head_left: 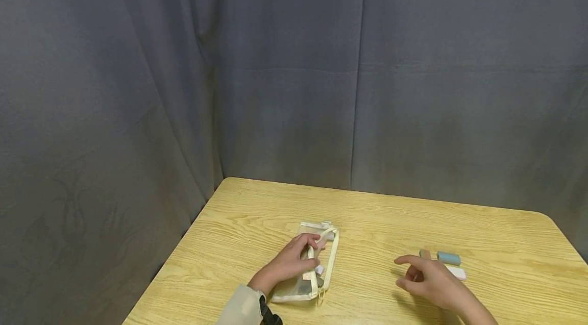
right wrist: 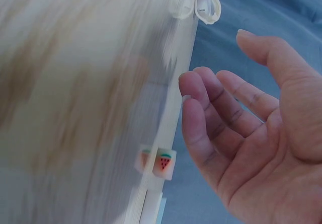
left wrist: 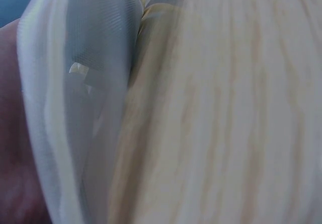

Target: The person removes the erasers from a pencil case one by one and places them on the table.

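A mesh zip pouch point(head_left: 294, 296) with pale yellow edging lies on the table with its mouth spread apart. My left hand point(head_left: 290, 259) grips the pouch's rim between thumb and fingers; its mesh wall point(left wrist: 95, 113) fills the left of the left wrist view. Several small pieces show inside the pouch, partly hidden by mesh and hand. Off to the right, my right hand point(head_left: 429, 281) hovers over the table with fingers loosely bent and nothing held. Beside it lie a blue block point(head_left: 448, 258), a white block point(head_left: 456, 272) and a small block with a watermelon picture point(right wrist: 164, 163).
The wood-grain table point(head_left: 367, 213) has rounded far corners. Grey curtains point(head_left: 294, 110) hang behind it and along its left side. A zipper pull loop point(head_left: 321, 294) dangles at the pouch's near end.
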Demonstrator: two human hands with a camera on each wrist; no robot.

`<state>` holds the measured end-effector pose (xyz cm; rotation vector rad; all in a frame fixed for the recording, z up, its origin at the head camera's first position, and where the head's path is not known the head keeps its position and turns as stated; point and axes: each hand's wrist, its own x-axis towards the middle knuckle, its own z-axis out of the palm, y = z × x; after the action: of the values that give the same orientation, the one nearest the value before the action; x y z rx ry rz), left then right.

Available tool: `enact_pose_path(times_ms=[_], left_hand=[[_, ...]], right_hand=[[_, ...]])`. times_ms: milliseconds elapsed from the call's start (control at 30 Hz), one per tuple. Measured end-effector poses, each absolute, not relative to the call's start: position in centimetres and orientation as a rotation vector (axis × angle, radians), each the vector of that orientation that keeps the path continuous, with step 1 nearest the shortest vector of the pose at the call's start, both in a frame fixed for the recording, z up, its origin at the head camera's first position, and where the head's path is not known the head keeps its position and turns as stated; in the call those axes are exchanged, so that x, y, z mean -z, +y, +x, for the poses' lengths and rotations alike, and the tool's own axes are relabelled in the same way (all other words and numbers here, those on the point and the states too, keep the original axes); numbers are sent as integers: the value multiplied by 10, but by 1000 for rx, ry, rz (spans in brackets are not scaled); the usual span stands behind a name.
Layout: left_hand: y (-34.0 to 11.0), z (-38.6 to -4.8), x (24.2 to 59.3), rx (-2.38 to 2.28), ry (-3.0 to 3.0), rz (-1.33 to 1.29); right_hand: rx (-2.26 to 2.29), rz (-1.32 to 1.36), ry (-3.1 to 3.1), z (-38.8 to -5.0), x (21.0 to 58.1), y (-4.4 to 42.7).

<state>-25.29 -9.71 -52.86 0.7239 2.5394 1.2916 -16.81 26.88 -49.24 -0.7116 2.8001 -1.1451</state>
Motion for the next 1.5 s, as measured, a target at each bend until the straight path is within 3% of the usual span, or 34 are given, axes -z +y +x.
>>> enact_pose_path(times_ms=[633,1500], left_hand=[[-99,-256,529,-1315,2506,754],[-100,-262,526,-1494,2365,866]], right_hand=[[1172,-631,2803,-175,487,241],[1168,-759,2634,-192,489,208]])
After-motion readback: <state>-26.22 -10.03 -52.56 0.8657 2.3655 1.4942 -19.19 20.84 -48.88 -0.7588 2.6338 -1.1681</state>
